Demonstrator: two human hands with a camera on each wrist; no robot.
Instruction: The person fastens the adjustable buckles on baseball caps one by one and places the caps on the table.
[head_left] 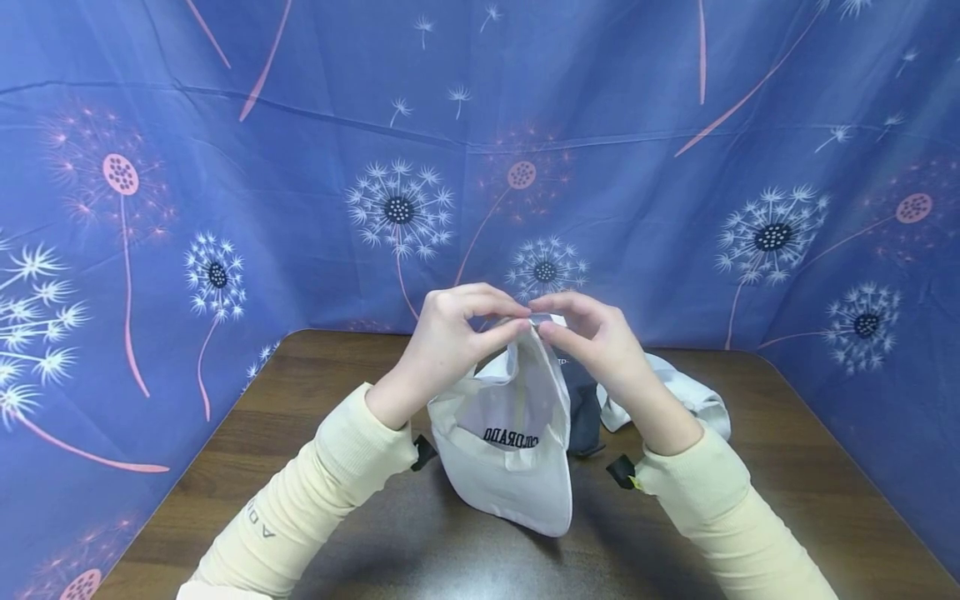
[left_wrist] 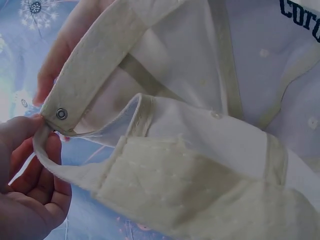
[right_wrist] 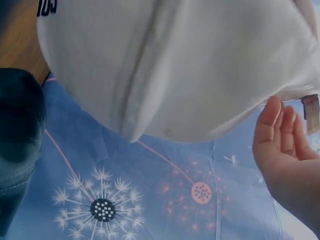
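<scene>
A white baseball cap (head_left: pixel 498 492) hangs between both hands, its hollow inside facing me and its brim pointing down. Dark embroidered lettering (head_left: pixel 512 437) shows above the brim. My left hand (head_left: pixel 446 333) pinches the cap's back strap (left_wrist: pixel 70 172) between thumb and fingers. Right beside it, my right hand (head_left: pixel 596 337) pinches the other side of the back band at its top edge. A metal snap (left_wrist: pixel 61 114) sits on the band near the left fingertips. In the right wrist view, the cap's smooth outer crown (right_wrist: pixel 200 70) fills the upper part.
Behind the held cap, a dark cap (head_left: pixel 583 408) lies on the brown wooden table (head_left: pixel 360 500). Another white cap (head_left: pixel 686 396) rests to the right, partly behind the right forearm. A blue dandelion-print cloth (head_left: pixel 300 208) hangs around the table's back and sides.
</scene>
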